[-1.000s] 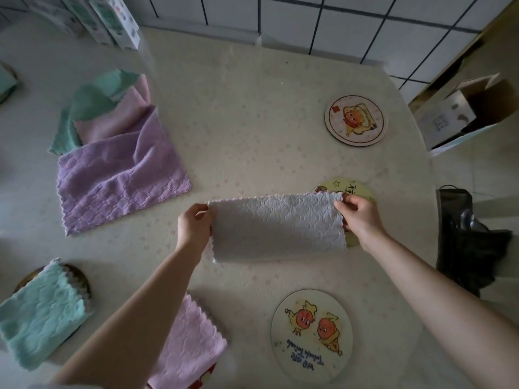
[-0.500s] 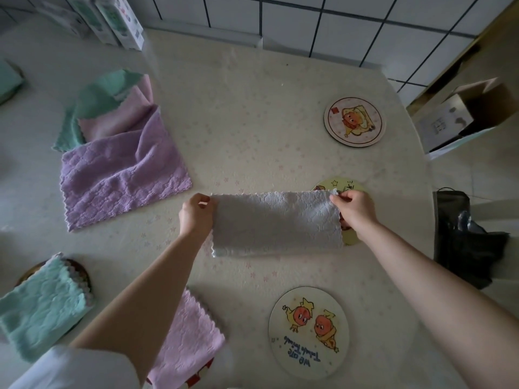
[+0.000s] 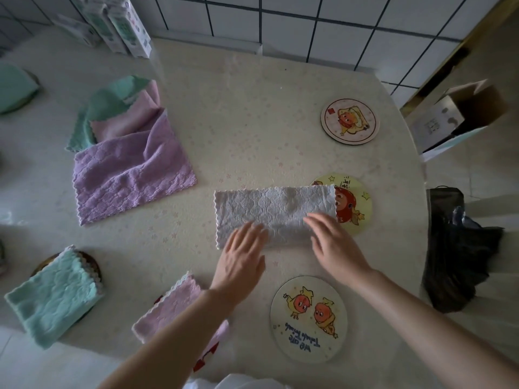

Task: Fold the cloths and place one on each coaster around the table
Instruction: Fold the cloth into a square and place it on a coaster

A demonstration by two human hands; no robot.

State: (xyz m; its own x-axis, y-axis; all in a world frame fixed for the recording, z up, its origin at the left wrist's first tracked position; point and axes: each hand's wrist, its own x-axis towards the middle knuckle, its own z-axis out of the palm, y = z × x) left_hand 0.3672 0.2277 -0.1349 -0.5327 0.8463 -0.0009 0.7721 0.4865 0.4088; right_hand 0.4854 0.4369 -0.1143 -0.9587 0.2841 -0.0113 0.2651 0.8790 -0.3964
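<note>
A grey cloth (image 3: 269,209), folded into a long strip, lies flat on the table; its right end overlaps a yellow coaster (image 3: 355,203). My left hand (image 3: 241,259) rests open on the strip's near edge. My right hand (image 3: 334,245) hovers flat and open over its near right part, holding nothing. Two bare cartoon coasters lie nearby: one close to me (image 3: 309,318), one farther back (image 3: 349,120). A folded pink cloth (image 3: 174,313) and a folded mint cloth (image 3: 53,293) each sit on a coaster at the near left.
A pile of unfolded cloths, purple (image 3: 129,175), pink (image 3: 132,119) and mint (image 3: 104,105), lies at the left. Cartons (image 3: 126,26) stand at the back by the tiled wall. A black bag (image 3: 460,248) and a cardboard box (image 3: 455,116) sit off the table's right edge.
Both hands let go of the grey cloth's far corners after laying it down folded, and drew back to its near edge with fingers spread.
</note>
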